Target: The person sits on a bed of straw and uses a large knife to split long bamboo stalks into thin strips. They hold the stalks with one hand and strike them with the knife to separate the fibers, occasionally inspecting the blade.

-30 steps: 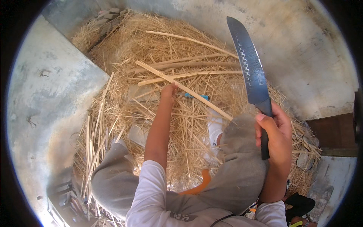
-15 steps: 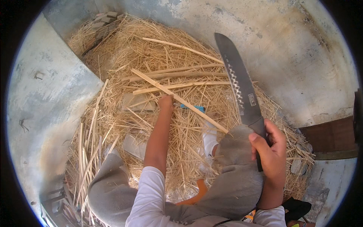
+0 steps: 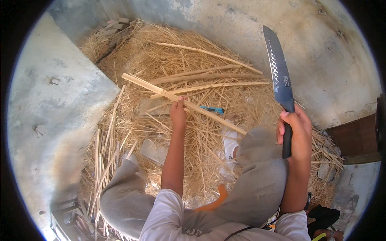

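Note:
My left hand [image 3: 178, 110] is closed around a long, pale strip of split bamboo or wood [image 3: 148, 86], which slants from upper left down to my right knee. In my right hand [image 3: 296, 130] is a large kitchen knife [image 3: 278, 66]. Its dark blade points up, well apart from the strip, and my fingers wrap its black handle. Several more pale strips [image 3: 209, 86] lie on the shavings beyond my left hand.
Pale shavings [image 3: 181, 34] cover the ground. A small blue tool [image 3: 213, 109] lies right of my left hand, and a flat stone piece [image 3: 155, 150] nearer. Long strips [image 3: 98, 160] are heaped at left. Weathered walls [image 3: 313, 48] curve around; bricks [image 3: 116, 26] sit at far left.
The strip in my left hand has shifted a little up and leftward, its far end reaching further left. My right hand has raised the knife and moved it to the right. The view has shifted slightly.

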{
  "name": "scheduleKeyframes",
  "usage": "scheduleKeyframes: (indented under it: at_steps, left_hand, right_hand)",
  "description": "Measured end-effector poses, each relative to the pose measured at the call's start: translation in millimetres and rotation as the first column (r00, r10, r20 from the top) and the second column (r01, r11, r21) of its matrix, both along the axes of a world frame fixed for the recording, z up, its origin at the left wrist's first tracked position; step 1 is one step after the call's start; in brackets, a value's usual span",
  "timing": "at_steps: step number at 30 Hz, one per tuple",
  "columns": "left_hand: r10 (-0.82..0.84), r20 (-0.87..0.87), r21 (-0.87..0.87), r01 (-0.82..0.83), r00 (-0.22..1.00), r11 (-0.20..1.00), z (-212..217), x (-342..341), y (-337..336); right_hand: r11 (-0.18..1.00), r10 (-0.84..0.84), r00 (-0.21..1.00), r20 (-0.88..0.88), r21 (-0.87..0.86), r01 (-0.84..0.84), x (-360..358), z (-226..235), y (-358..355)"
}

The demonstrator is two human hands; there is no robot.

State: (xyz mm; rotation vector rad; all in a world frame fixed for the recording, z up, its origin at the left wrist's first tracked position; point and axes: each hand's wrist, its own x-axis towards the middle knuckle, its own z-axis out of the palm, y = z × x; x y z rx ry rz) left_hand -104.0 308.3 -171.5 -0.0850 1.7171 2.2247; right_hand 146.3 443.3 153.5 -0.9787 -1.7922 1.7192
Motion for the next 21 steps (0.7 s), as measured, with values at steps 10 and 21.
scheduleKeyframes:
  at_steps: [10, 21]
  left_hand:
    - [-0.008, -0.388, -0.093, -0.03, 0.922, 0.995, 156.4, 41.2, -54.8]
    - [-0.232, -0.617, -0.318, 0.031, 0.752, 0.947, 303.9, 96.9, -146.8]
  right_hand:
    - [0.975, 0.217, 0.97, -0.109, 0.074, -0.21, -25.7, -11.2, -32.0]
    - [0.855, 0.437, 0.829, -0.35, -0.124, -0.503, -63.1, -2.0, -96.6]
